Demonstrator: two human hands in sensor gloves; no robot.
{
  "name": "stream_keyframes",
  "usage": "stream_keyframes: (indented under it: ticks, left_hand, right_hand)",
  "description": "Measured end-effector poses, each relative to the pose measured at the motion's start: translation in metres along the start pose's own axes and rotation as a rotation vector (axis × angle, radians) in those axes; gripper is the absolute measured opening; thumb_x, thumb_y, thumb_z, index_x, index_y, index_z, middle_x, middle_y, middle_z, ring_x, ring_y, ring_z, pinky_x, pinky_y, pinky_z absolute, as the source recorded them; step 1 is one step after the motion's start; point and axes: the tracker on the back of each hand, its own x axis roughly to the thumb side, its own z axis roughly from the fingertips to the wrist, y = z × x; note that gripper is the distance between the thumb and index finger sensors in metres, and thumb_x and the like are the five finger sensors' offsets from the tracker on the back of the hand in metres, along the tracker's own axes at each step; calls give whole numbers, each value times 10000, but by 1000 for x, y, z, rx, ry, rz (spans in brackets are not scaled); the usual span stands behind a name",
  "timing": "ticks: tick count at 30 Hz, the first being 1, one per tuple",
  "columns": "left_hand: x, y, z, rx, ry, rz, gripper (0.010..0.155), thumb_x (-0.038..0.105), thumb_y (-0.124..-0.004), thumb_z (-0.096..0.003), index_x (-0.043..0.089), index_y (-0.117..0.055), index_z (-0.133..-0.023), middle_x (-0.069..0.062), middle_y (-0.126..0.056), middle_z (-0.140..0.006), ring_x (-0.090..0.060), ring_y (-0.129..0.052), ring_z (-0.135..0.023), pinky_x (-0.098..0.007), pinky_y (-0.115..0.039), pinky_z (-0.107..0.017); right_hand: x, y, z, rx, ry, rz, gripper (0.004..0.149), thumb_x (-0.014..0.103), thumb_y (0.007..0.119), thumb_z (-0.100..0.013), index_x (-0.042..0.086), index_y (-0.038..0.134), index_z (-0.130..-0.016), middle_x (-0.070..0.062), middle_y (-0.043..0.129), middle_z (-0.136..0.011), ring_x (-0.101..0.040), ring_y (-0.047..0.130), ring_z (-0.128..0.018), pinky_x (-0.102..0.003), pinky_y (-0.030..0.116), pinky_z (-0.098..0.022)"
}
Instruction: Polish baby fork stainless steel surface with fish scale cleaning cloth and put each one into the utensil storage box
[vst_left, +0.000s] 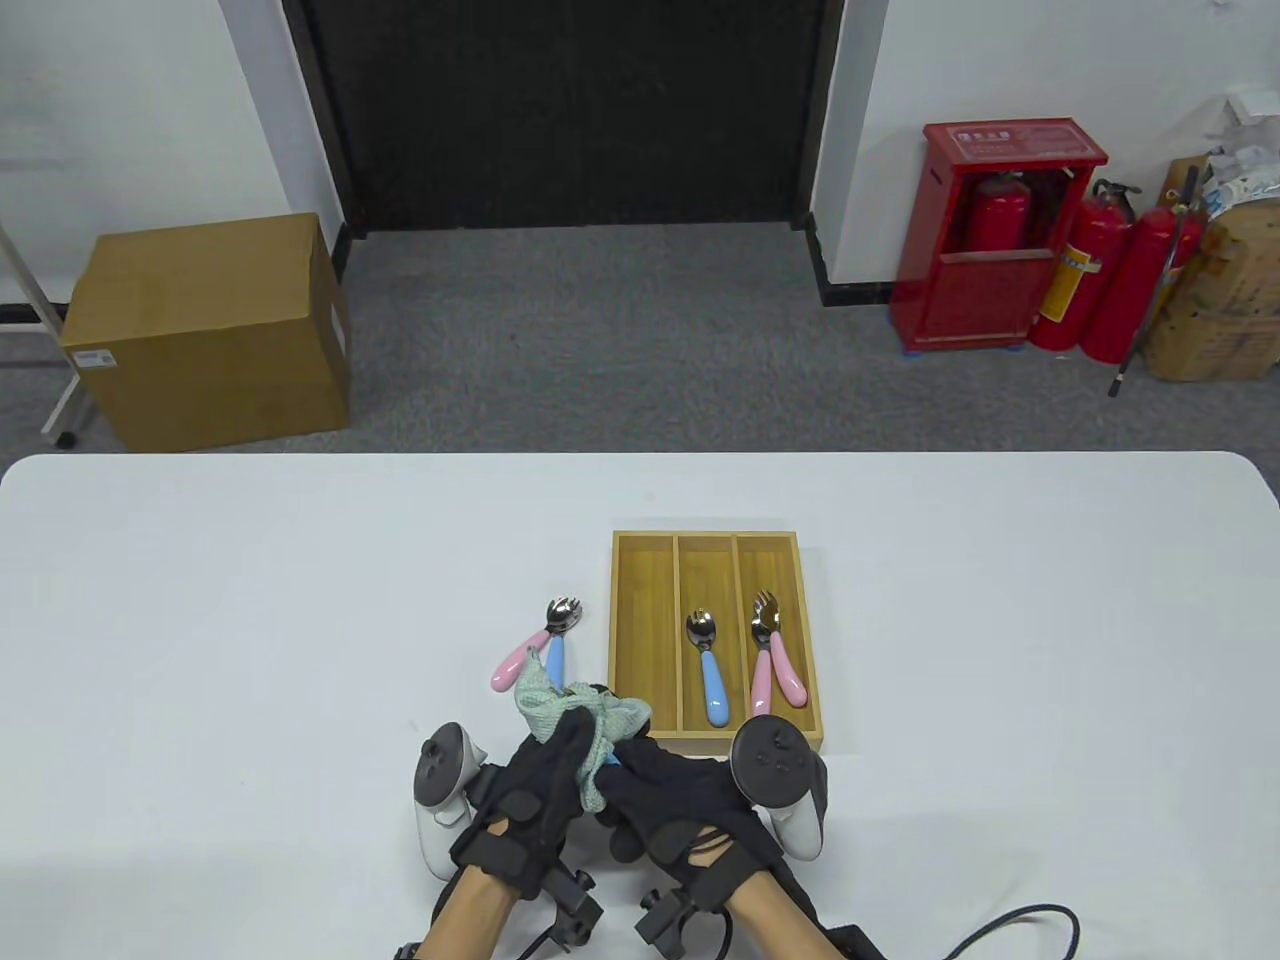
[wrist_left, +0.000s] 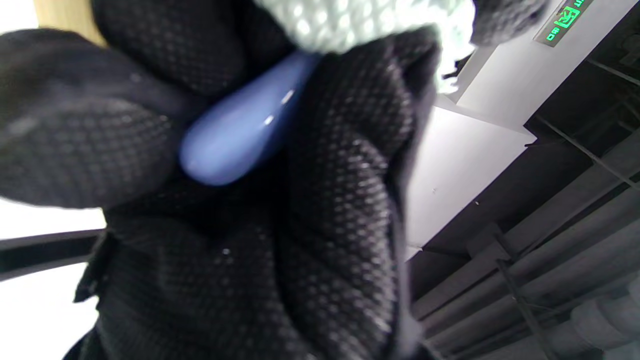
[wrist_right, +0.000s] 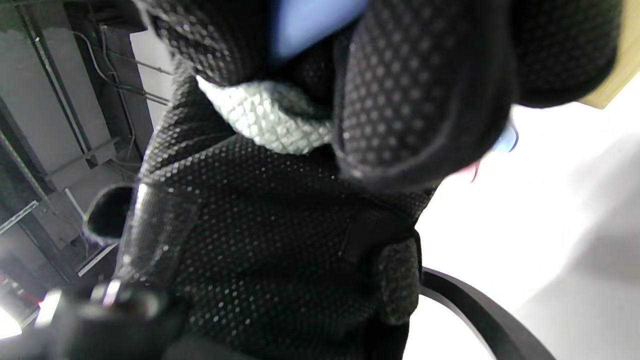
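Note:
My left hand (vst_left: 560, 765) holds the pale green fish scale cloth (vst_left: 565, 712) bunched round the head of a blue-handled baby fork (wrist_left: 240, 130). My right hand (vst_left: 650, 785) grips that fork's blue handle (wrist_right: 315, 15); the head is hidden in the cloth (wrist_right: 270, 120). Both hands meet just in front of the wooden storage box (vst_left: 614, 640). Its middle slot holds a blue-handled utensil (vst_left: 708, 670), and its right slot holds two pink-handled forks (vst_left: 775, 660). Left of the box, a pink-handled fork (vst_left: 520, 660) and a blue-handled fork (vst_left: 556, 650) lie crossed on the table.
The white table (vst_left: 250, 600) stretches wide on both sides of the box. A black cable (vst_left: 1020, 920) runs off the near right edge. On the floor beyond are a cardboard box (vst_left: 210, 330) and red fire extinguishers (vst_left: 1080, 270).

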Motion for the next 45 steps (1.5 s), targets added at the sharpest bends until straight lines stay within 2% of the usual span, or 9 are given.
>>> stream_keyframes:
  ticks: [3,6,14,29,36,39,45]
  left_hand:
    - [0,1,1,10,1,53,607,584,-748,-556,233,-604,-1031,64,-890,-954,-189,-952,-905,-512,-706,-688]
    - [2,5,1,53,-18,56,540,565,-751,-545,269,-675,-990,95,-941,-899,-166,-988,-865,-498,-729,-681]
    - [10,17,-2,119,-39,-42,507,546,-752,-530,270,-740,-954,85,-995,-834,-153,-1046,-784,-475,-769,-655]
    - [14,36,1,257,-59,-158,441,513,-758,-534,306,-778,-923,52,-1010,-813,-168,-1057,-750,-476,-777,-638]
    - [10,35,5,298,-55,-127,447,522,-765,-533,301,-774,-921,57,-1012,-805,-162,-1062,-734,-470,-784,-628]
    - [4,30,4,290,-30,-59,461,531,-764,-536,299,-753,-934,60,-1000,-814,-154,-1055,-740,-460,-782,-634]
    - [-6,17,0,188,16,78,499,540,-759,-544,269,-720,-961,74,-986,-811,-145,-1048,-734,-464,-773,-635]
  right_hand:
    - [0,1,0,32,1,21,449,380,757,-435,56,840,-734,-237,956,-487,-219,988,-138,-551,825,-310]
    - [-2,4,-1,55,10,-5,448,384,753,-439,65,836,-742,-229,956,-491,-220,987,-141,-551,823,-314]
    - [-5,7,-4,56,24,1,452,397,756,-441,79,826,-755,-222,954,-495,-220,983,-146,-548,821,-318]
    - [-5,7,-4,89,30,52,476,393,769,-437,48,815,-762,-228,951,-479,-211,976,-136,-548,820,-320]
    - [-5,8,-4,86,12,72,476,389,771,-435,35,822,-750,-231,955,-464,-214,973,-117,-551,821,-313]
    - [-6,8,-5,81,6,74,474,384,770,-434,33,823,-747,-234,956,-463,-219,969,-112,-552,821,-310]
    - [-6,7,-6,67,1,64,466,383,768,-434,40,826,-744,-236,955,-463,-222,962,-107,-555,818,-310]
